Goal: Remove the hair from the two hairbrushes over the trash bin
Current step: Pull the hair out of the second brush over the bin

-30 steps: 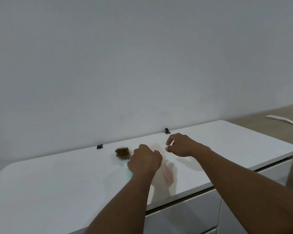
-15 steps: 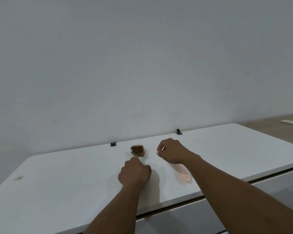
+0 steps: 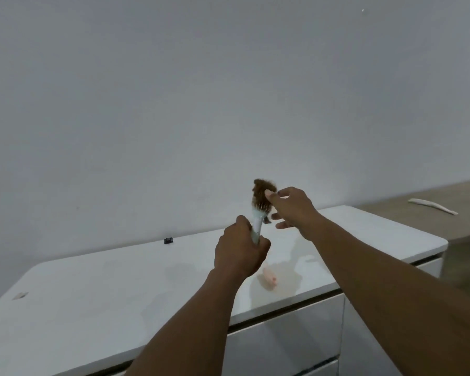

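My left hand (image 3: pixel 242 253) grips the handle of a pale blue hairbrush (image 3: pixel 257 221) and holds it upright above the white cabinet top (image 3: pixel 120 283). A brown clump of hair (image 3: pixel 262 192) sits in its bristles. My right hand (image 3: pixel 291 207) is at the brush head, thumb and forefinger pinching the clump, the other fingers spread. A pink hairbrush (image 3: pixel 267 279) lies on the cabinet top below my left hand, mostly hidden by it. No trash bin is in view.
A small black clip (image 3: pixel 168 240) sits at the back edge of the cabinet top against the grey wall. White drawers (image 3: pixel 282 340) lie below the top. A white curved object (image 3: pixel 432 205) lies on the floor at far right.
My left hand has lifted the blue hairbrush off the cabinet top. My right hand let go of the pink brush, which stays on the top, and rose to the hair clump.
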### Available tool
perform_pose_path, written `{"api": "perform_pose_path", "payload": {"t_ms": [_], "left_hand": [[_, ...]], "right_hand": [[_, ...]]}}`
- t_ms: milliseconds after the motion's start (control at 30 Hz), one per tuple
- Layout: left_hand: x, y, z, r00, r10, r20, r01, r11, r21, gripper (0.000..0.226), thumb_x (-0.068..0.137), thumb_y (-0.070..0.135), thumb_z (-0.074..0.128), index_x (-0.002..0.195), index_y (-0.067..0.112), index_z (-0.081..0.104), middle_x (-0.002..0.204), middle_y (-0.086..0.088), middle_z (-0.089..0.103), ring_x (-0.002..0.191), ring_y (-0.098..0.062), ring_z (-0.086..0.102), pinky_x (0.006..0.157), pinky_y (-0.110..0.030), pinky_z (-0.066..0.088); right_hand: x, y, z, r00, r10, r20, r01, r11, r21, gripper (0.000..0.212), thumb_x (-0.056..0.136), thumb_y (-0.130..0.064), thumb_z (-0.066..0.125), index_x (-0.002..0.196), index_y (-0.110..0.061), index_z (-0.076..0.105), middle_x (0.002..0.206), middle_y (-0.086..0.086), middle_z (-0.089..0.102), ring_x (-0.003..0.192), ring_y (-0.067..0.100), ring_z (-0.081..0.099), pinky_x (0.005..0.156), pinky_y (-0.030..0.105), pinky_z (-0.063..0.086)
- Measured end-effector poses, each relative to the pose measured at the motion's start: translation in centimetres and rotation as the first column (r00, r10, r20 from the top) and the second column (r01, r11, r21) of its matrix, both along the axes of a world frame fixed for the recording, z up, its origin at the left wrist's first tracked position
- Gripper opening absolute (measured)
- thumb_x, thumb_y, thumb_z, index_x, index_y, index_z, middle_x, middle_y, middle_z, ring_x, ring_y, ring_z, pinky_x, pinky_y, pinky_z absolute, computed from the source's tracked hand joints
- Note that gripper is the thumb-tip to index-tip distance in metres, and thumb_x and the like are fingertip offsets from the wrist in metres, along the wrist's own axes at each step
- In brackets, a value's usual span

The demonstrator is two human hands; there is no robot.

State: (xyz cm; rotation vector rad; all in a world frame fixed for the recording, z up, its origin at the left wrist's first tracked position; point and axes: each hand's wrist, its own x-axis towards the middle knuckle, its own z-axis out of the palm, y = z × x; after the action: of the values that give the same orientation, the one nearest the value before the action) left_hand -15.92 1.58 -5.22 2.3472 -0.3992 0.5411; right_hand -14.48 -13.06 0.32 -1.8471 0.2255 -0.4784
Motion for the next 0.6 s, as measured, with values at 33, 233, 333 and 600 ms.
{"api": "perform_pose_path", "payload": {"t_ms": [33,233,333,600], "left_hand": [[-0.9,-0.9,0.1,0.999,-0.040,0.013,0.040,0.999,0.008,0.028,0.084,0.036,0.062,0.101,0.016,0.051,0.081,0.004,0.057,0.072,-0.021,0.061,0.063,-0.035,0.051],[-6.5,-7.1,-1.8,0.969,-0.246,0.033,0.245,0.969,0.021,0.025,0.085,0.034,0.061,0.098,0.016,0.049,0.085,-0.001,0.062,0.072,-0.021,0.059,0.064,-0.038,0.052],[-9.0,-10.3,-3.9,0.943,-0.334,-0.006,0.334,0.942,0.030,0.029,0.085,0.037,0.064,0.100,0.017,0.049,0.086,0.001,0.060,0.073,-0.020,0.059,0.063,-0.035,0.049],[-14.1,-16.5,-13.8,0.806,-0.543,-0.235,0.562,0.827,0.017,0.028,0.085,0.033,0.064,0.096,0.017,0.044,0.083,-0.001,0.055,0.064,-0.016,0.048,0.053,-0.030,0.037]], "right_hand": [[-1.2,-1.0,0.5,0.999,-0.038,0.030,0.038,0.999,0.013,0.045,0.090,-0.043,0.068,0.120,-0.010,0.060,0.104,0.012,0.071,0.085,0.026,0.076,0.064,0.037,0.063],[-8.5,-7.7,0.0,0.971,-0.236,0.044,0.229,0.966,0.117,0.032,0.086,-0.037,0.075,0.095,-0.009,0.064,0.110,0.014,0.068,0.087,0.029,0.073,0.062,0.039,0.063],[-12.2,-10.7,-2.0,0.944,-0.329,0.023,0.325,0.939,0.108,0.026,0.085,-0.034,0.077,0.084,-0.014,0.060,0.109,0.012,0.066,0.092,0.030,0.071,0.062,0.038,0.062],[-18.9,-18.9,-13.1,0.880,-0.445,-0.167,0.469,0.871,0.147,0.018,0.091,-0.016,0.072,0.082,-0.007,0.060,0.106,0.023,0.070,0.084,0.029,0.070,0.044,0.024,0.054]]}}
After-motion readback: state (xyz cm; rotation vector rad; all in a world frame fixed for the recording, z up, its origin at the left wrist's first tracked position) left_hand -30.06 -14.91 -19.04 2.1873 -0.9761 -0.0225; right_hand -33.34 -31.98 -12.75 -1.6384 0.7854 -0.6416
